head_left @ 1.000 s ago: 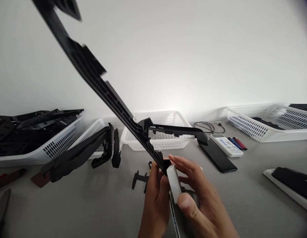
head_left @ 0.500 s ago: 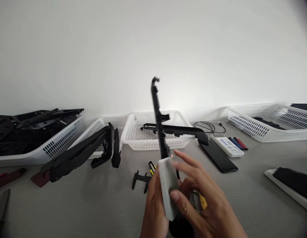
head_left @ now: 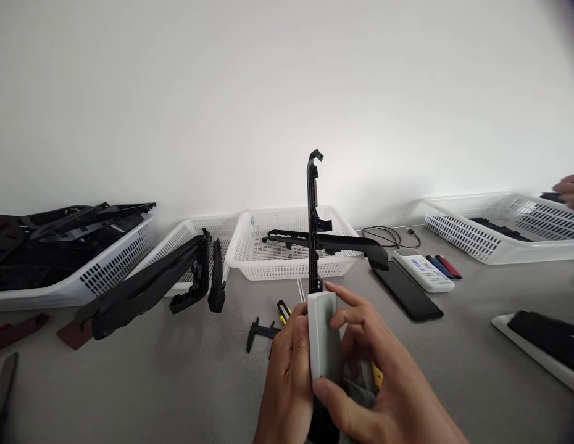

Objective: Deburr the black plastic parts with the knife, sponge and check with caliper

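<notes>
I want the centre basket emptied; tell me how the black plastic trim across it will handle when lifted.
The black plastic trim is probably stiff: its wide end overhangs the white basket without visible sag. Its slender, notched body suggests low weight. That overhanging end may dip first.

From here, the upright trim strip (head_left: pixel 312 203) looks like matt black moulded plastic; the baskets, like the middle one (head_left: pixel 291 269), smooth white plastic; the near tabletop (head_left: pixel 199 382) dull grey metal; the phone (head_left: pixel 405 290) smooth and dark.
</notes>
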`<state>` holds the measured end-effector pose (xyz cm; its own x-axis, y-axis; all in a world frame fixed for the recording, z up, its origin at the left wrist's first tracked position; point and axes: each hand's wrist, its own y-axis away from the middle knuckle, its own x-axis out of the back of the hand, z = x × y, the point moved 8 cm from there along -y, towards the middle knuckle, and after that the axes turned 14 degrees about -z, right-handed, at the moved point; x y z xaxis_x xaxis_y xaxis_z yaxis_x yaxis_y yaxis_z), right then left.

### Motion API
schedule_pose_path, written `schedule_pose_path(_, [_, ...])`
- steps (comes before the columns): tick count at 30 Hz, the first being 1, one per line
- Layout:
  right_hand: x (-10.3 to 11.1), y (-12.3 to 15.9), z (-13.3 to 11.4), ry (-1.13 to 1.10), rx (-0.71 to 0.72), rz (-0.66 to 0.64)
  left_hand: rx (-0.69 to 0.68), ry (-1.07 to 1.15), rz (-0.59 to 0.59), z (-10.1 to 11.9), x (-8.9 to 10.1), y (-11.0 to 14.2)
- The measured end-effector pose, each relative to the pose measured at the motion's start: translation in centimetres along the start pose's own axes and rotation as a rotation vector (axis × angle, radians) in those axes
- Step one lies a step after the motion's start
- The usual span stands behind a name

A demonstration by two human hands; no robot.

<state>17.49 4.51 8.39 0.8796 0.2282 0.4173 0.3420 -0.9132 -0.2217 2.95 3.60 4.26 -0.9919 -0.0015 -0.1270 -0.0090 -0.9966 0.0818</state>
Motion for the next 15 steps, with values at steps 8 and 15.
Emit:
schedule_pose_path(8, [-0.5, 0.4, 0.3, 0.059, -0.034, 0.062, 0.107, -0.028, 0.177, -1.3, 0.9, 0.8])
schedule_pose_path(15, [0.7, -0.4, 3.4, 0.065, -0.136, -0.022, 0.048, -0.008, 0.12, -1.3, 0.7, 0.4])
